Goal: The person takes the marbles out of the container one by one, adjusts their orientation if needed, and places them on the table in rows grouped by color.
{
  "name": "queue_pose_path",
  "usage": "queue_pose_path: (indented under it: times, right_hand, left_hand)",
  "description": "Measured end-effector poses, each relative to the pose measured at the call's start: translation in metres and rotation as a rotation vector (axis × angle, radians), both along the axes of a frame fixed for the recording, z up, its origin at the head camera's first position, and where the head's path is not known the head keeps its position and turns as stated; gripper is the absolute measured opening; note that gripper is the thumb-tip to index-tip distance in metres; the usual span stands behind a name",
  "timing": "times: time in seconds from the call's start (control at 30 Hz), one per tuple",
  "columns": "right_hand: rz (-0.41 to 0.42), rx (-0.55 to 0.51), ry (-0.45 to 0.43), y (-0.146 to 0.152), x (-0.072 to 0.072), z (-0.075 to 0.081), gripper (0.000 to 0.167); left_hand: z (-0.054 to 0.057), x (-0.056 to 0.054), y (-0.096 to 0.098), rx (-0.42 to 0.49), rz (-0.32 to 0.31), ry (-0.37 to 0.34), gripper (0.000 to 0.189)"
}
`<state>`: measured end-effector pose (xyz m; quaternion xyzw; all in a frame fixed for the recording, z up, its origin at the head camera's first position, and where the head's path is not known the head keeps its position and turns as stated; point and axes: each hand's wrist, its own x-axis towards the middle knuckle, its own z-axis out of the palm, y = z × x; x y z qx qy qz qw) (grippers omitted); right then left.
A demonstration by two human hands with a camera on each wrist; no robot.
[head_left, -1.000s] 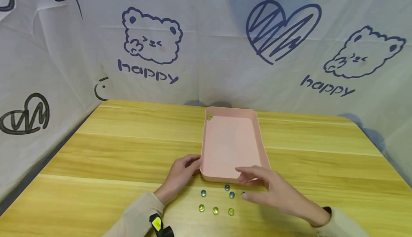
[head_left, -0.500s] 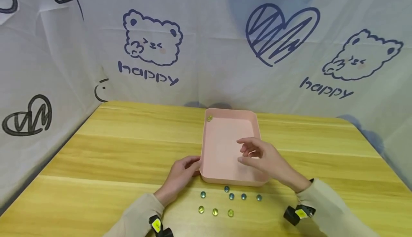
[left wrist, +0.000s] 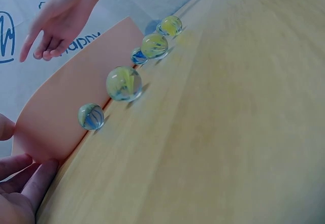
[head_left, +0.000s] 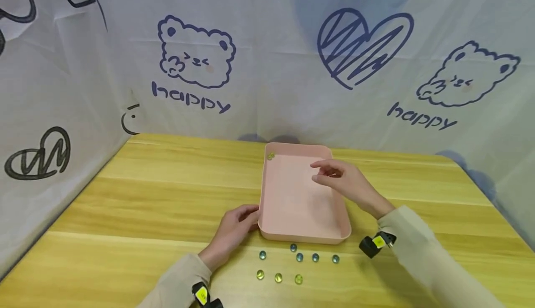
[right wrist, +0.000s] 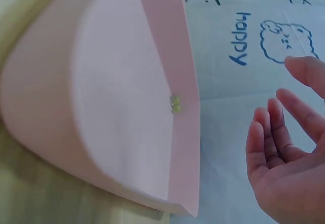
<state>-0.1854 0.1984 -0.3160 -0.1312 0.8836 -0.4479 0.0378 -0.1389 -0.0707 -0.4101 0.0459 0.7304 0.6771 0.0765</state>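
A pink rectangular tray [head_left: 292, 196] lies lengthwise on the table. My left hand [head_left: 234, 229] holds its near left corner; in the left wrist view, the thumb is at the rim and the fingertips [left wrist: 43, 173] meet the wall lower down. Above the tray's right side hovers my right hand [head_left: 344, 180], fingers loosely bent, nothing visible between them. A few yellow-green marbles [head_left: 270, 156] sit together in the tray's far left corner. Outside the near wall, several blue glass marbles [head_left: 299, 257] are spread in an uneven row. Three yellow-green marbles [head_left: 278, 278] stand closer to me.
The wooden table [head_left: 167, 196] extends left and right of the tray. Behind it hangs a white cloth [head_left: 276, 89] with bear and heart drawings. Each wrist bears a small black camera, such as the right one [head_left: 376, 244].
My right hand has risen from the tray's near edge and moved forward over its right side, uncovering blue marbles on the table. My left hand stays at the tray's corner.
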Motion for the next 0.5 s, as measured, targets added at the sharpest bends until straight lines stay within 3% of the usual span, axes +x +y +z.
queue_pose_path:
  times: [0.23,0.5]
  right_hand:
    - [-0.035,-0.020,-0.024,-0.009,-0.019,0.005,0.041]
    - [-0.050,-0.096,-0.063,-0.023,-0.051,0.010,0.040]
  left_hand:
    - [-0.002,0.000,0.000,-0.020,0.012,0.009,0.032]
    - [-0.005,0.001,0.000,-0.006,0.006,0.023,0.033]
